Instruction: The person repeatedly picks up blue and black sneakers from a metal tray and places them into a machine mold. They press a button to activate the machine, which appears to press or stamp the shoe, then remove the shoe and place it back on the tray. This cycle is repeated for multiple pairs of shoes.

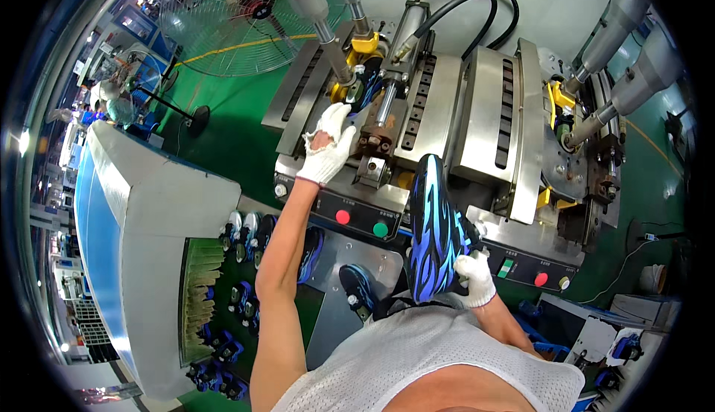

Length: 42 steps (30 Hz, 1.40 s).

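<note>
Your right hand [475,278]: fingers partly hidden by held shoe [433,233] | held shoe: upper mostly out of your sight | clamped shoe [365,88]: partly masked by press parts [337,61] | racked shoe [313,253]: partly behind your left forearm [287,256] | large fan [257,32]: top cut off | panel lettering [387,215]: too small

White knitted glove [333,162] on the left hand [328,148], and there's a ragged hole [321,140] in it! Dark reddish edging trims the cuff [310,176]. Matching white on the right hand [474,276]. Up top, a pale, sleeveless mesh shirt [406,345], peppered with tiny perforations.
</note>
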Each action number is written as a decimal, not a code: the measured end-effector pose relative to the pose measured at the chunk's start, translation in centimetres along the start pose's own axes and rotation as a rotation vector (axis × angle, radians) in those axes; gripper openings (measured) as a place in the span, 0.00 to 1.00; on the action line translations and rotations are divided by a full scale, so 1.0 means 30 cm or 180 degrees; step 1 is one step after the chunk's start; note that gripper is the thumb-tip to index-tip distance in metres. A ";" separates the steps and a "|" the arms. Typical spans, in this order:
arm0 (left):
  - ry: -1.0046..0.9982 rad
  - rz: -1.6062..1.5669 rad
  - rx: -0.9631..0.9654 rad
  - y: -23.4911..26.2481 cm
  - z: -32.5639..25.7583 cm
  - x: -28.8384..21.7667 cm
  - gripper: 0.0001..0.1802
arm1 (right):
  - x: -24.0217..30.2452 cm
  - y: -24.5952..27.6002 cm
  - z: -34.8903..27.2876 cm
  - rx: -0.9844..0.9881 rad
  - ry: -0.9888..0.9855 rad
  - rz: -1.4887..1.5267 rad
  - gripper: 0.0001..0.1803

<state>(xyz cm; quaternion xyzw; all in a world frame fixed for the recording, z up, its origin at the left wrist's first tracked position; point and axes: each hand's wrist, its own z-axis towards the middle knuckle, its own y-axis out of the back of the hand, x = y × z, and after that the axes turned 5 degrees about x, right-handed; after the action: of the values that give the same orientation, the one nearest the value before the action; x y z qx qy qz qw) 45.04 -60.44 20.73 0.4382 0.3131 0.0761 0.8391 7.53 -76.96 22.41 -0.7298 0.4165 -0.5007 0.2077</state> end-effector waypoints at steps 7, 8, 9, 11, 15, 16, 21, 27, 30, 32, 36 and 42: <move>0.1395 0.0219 0.0841 -0.308 0.329 0.245 0.42 | -0.021 0.085 -0.024 -0.0395 0.0143 -0.0240 0.35; 0.1262 0.0246 0.0554 -0.355 0.352 0.270 0.41 | 0.016 0.053 -0.045 -0.0355 0.0065 -0.0051 0.37; 0.1129 0.0289 0.0263 -0.396 0.376 0.298 0.41 | -0.003 0.066 -0.040 -0.0365 0.0205 -0.0117 0.37; 0.1096 0.0677 0.0109 -0.454 0.423 0.357 0.38 | 0.026 0.065 -0.051 -0.0518 0.0103 -0.0446 0.39; 0.1270 0.0843 0.0591 -0.412 0.548 0.362 0.33 | 0.038 0.043 -0.025 -0.0809 0.0019 -0.0459 0.32; 0.1421 0.0805 0.0580 -0.355 0.569 0.349 0.33 | 0.020 0.057 -0.014 -0.0836 0.0038 -0.0489 0.29; 0.1176 0.0369 0.0214 -0.057 0.474 0.187 0.36 | 0.082 -0.106 0.059 -0.1190 0.0079 -0.0633 0.23; 0.1154 -0.0036 -0.0671 0.292 -0.087 -0.057 0.36 | 0.117 -0.372 0.363 -0.0597 0.0259 -0.0948 0.26; 0.1309 -0.0511 -0.0920 0.330 -0.454 -0.085 0.34 | 0.165 -0.519 0.711 0.0202 0.0399 -0.0695 0.18; 0.1936 -0.0498 -0.0680 0.359 -0.676 -0.147 0.34 | 0.172 -0.580 0.970 0.0310 0.0452 -0.0519 0.13; 0.3277 -0.0254 -0.0502 0.305 -1.124 -0.239 0.33 | 0.170 -0.551 1.447 -0.0784 0.0519 -0.1828 0.15; 0.4726 0.0184 -0.0472 0.076 -1.582 -0.353 0.36 | 0.075 -0.294 1.861 -0.2065 0.0858 -0.4565 0.25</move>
<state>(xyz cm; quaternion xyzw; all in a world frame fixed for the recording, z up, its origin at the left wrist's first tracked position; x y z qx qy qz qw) 8.88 -30.67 7.44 0.2218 0.7798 0.3950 0.4321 61.87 -80.14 7.01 -0.7771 -0.0081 -0.4501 -0.4398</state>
